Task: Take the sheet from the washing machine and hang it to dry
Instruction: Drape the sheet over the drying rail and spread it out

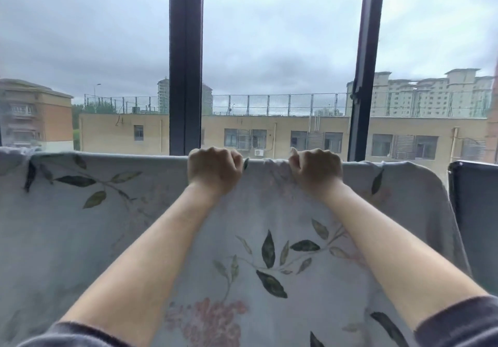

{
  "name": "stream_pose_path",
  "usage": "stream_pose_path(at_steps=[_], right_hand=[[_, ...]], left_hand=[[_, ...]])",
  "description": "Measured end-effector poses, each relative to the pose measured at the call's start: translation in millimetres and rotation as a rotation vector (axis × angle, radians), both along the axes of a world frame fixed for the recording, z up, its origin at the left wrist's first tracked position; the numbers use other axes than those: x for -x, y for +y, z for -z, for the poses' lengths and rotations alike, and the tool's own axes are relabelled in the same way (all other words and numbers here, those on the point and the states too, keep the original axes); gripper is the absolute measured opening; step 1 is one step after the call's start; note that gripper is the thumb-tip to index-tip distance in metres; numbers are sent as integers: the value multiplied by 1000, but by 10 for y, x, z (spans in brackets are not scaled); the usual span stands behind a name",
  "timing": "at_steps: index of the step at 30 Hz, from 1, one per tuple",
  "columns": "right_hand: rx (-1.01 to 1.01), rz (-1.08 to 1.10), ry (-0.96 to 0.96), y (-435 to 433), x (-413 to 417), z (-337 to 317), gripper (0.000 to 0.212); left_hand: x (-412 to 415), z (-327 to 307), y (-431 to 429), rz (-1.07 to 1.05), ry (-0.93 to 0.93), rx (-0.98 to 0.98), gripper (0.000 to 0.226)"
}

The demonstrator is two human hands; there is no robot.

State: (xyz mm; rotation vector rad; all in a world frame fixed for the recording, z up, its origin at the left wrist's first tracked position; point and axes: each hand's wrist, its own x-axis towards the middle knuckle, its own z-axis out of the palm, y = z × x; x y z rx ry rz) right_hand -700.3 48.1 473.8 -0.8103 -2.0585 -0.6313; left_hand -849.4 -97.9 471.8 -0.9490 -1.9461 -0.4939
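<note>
Beyond the window frame (pixel 185 61) stand apartment blocks (pixel 431 96). Our left hand (pixel 214 170) and right hand (pixel 316 171) clench the floral sheet (pixel 134 239) at its top fold — it hangs draped before us.

**Upper-floor home, laundry by the window**

We're in a flat, high up. A pale blue-grey floral fabric sheet (pixel 121 239) hangs draped indoors, its top edge clutched by the left hand (pixel 214 170) and right hand (pixel 316 170). Just beyond the grip rises a dark metal window post (pixel 185 63). Through the glass, level with the knuckles, runs a long yellow flat-roofed building (pixel 283 131). Pale high-rise apartment blocks (pixel 431 96) stand far beyond the right hand, and a brick apartment house (pixel 35 112) beyond the left.
</note>
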Motion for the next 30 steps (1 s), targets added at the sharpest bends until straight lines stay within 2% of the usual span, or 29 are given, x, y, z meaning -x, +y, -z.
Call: stream_pose_path(at_steps=[5, 12, 17, 21, 24, 26, 30], right_hand=[[5, -14, -27, 158, -201, -4, 62], [56, -55, 71, 665, -815, 8, 54], [48, 3, 101, 1003, -1145, 28, 58], [32, 60, 117, 1156, -1334, 47, 64], [204, 128, 223, 1271, -1495, 58, 60], [404, 114, 336, 1342, -1617, 18, 65], [898, -111, 778, 1534, -1896, 265, 63]], left_hand=[[-290, 27, 253, 40, 17, -27, 46], [-243, 53, 292, 62, 14, -144, 65], [-255, 47, 293, 88, 8, -183, 49], [-232, 48, 320, 89, 13, -200, 52], [-206, 55, 326, 96, 33, -226, 49], [-194, 51, 310, 89, 27, -243, 49], [-125, 62, 275, 66, -10, -235, 51]])
